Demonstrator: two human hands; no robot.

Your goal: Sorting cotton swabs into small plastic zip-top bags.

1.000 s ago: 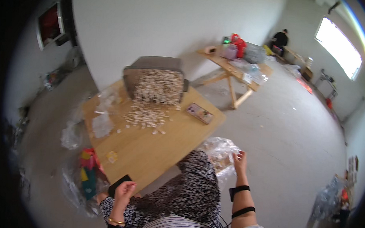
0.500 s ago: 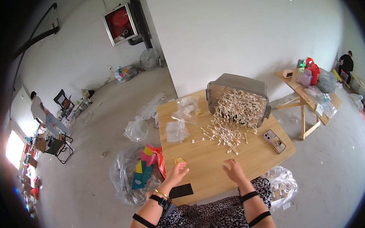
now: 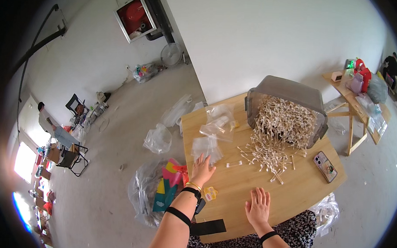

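Head view: clear bags (image 3: 205, 147) are overlapped at their near edge by the spread left hand (image 3: 202, 170), the uncurled right hand (image 3: 258, 208) being placed farther off.

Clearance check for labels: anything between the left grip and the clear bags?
Nothing visible: the left grip overlaps the near edge of the clear bags in this view. The yellow piece lies behind it to the right, off that path.

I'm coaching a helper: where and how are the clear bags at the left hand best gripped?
Probably pinch their near edge from the near side, where the left hand is: the clear bags lie thin and flat, with other bags beyond.
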